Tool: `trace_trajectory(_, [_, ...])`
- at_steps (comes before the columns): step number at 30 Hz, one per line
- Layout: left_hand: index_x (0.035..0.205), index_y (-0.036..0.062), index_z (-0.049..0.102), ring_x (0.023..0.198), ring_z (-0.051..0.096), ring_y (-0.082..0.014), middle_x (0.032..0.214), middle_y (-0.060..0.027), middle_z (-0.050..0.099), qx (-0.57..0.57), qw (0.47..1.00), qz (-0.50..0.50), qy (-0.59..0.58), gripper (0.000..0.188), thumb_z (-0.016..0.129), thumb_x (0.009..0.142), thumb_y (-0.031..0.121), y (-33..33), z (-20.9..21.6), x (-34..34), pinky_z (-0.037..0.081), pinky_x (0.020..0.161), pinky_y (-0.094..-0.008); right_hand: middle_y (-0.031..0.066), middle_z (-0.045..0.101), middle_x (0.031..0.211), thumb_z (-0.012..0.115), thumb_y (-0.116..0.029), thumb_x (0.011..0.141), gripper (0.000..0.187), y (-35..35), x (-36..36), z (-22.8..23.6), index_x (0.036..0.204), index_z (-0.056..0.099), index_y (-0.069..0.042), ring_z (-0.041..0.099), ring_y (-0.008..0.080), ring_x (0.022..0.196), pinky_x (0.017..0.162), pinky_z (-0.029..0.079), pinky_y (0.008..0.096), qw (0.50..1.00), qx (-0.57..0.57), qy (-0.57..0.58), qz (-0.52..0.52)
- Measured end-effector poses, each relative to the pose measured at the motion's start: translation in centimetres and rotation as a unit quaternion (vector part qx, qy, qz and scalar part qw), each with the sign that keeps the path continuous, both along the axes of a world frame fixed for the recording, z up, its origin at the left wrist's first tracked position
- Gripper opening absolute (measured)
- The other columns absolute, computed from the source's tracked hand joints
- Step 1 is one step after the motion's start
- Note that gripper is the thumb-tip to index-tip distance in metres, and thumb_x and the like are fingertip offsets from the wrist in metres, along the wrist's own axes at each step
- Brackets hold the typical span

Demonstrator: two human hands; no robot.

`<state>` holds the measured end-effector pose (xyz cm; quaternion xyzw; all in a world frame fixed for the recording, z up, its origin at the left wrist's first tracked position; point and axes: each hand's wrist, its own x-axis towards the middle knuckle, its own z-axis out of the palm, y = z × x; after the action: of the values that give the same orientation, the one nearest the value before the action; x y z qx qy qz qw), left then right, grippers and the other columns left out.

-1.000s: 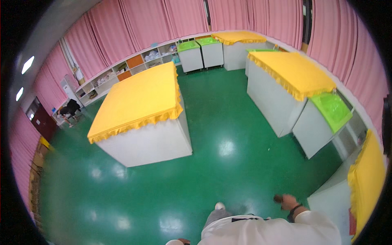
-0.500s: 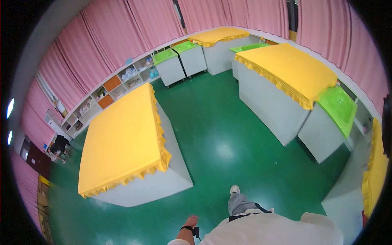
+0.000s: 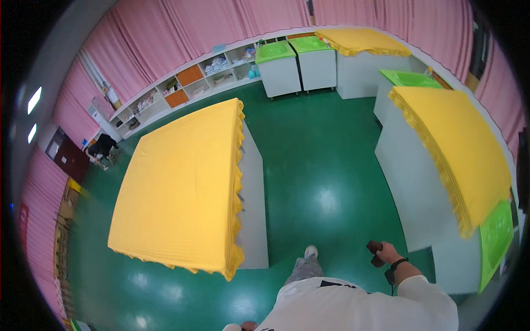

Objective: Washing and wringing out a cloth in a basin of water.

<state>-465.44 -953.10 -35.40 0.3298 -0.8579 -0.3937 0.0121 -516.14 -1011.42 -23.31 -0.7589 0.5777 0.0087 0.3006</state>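
Right hand (image 3: 390, 253), lower right: fingers wrapped a dark-brown object (image 3: 375, 246), seemingly carried; next move wanted steady grip. Left hand (image 3: 249, 326), lower edge: fingers unclear.

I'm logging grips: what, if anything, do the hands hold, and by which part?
The right hand holds a brown object on its right side; which part that is, is unclear. The left hand is too cut off to tell.

Yellow cloth (image 3: 179, 182) over white table (image 3: 255, 220)
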Motion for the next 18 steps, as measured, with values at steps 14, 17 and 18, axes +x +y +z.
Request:
trace_trajectory(14, [0.100, 0.0046, 0.071, 0.095, 0.070, -0.0287, 0.104, -0.0148, 0.073, 0.112, 0.839, 0.482, -0.224, 0.031, 0.053, 0.093, 0.029, -53.9, -1.3, 16.9, 0.054, 0.081, -0.0428, 0.0279, 0.070, 0.091, 0.069, -0.026, 0.079, 0.035, -27.1, 5.9, -1.0, 0.098, 0.068, 0.003, 0.067, 0.0469, 0.093, 0.080, 0.054, 0.0523, 0.983, 0.116, 0.062, -0.124])
trace_trajectory(17, [0.106, 0.0013, 0.067, 0.075, 0.069, -0.0239, 0.085, -0.0127, 0.070, 0.177, 0.628, 0.752, 0.095, 0.022, 0.054, 0.092, 0.013, -72.9, 4.4, 24.8, 0.056, 0.073, -0.0401, 0.0248, 0.071, 0.088, 0.067, -0.026, 0.081, 0.031, -31.1, 7.1, 0.2, 0.094, 0.069, 0.002, 0.069, 0.0445, 0.087, 0.074, 0.054, 0.0506, 0.967, 0.153, -0.047, -0.196])
trace_trajectory(18, [0.107, 0.0004, 0.066, 0.075, 0.069, -0.0213, 0.084, -0.0130, 0.070, 0.204, 0.589, 0.759, 0.189, 0.022, 0.053, 0.092, 0.010, -78.2, 8.0, 26.7, 0.057, 0.072, -0.0377, 0.0244, 0.071, 0.088, 0.067, -0.026, 0.081, 0.030, -33.5, 3.2, -1.6, 0.095, 0.069, 0.001, 0.069, 0.0440, 0.087, 0.074, 0.054, 0.0503, 0.970, 0.143, -0.043, -0.190])
